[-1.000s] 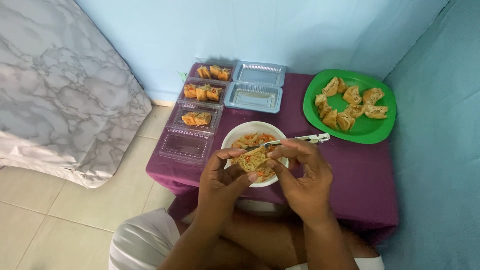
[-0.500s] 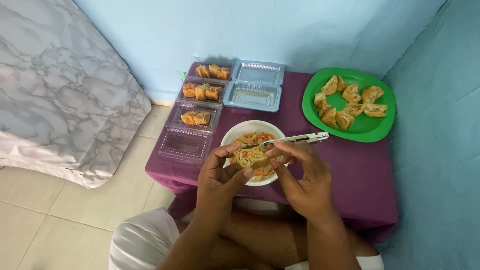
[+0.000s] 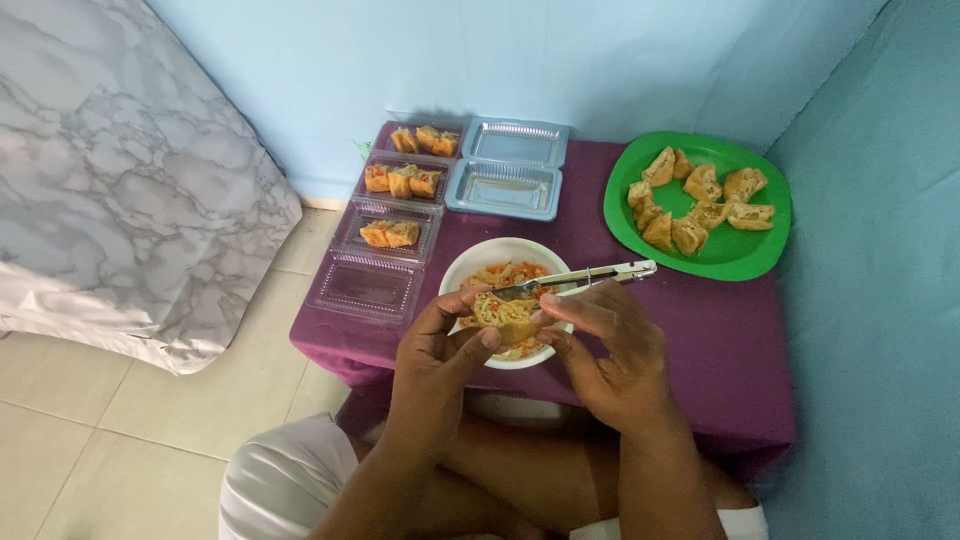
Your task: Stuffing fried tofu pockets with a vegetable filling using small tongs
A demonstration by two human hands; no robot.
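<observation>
1. Just over the near rim of the white bowl (image 3: 505, 258), I am looking down at two bare hands meeting around one small stuffed tofu pocket (image 3: 503, 318).
2. The left hand (image 3: 440, 340) is pinching the pocket from the bowl's left, thumb and fingers curled closed on it.
3. The right hand (image 3: 605, 345) is pressing in from the bowl's right, fingertips on the pocket, while metal tongs (image 3: 580, 277) are lying across the bowl's far rim above that hand; I cannot tell whether the hand is gripping them.
4. The bowl is holding an orange-flecked noodle and vegetable filling, and it is sitting on a purple tablecloth (image 3: 720, 330).
5. Far right of the bowl, a green plate (image 3: 735, 258) is carrying a cluster of tofu pieces (image 3: 695, 200).
6. Far left of the bowl, clear plastic boxes (image 3: 395, 225) are standing in a column: three are holding a few pieces each, and the nearest is sitting empty, as is an open one (image 3: 510, 170) behind the bowl.
7. Judging by this, packing looks partly done, with many plate pieces and two boxes left.
</observation>
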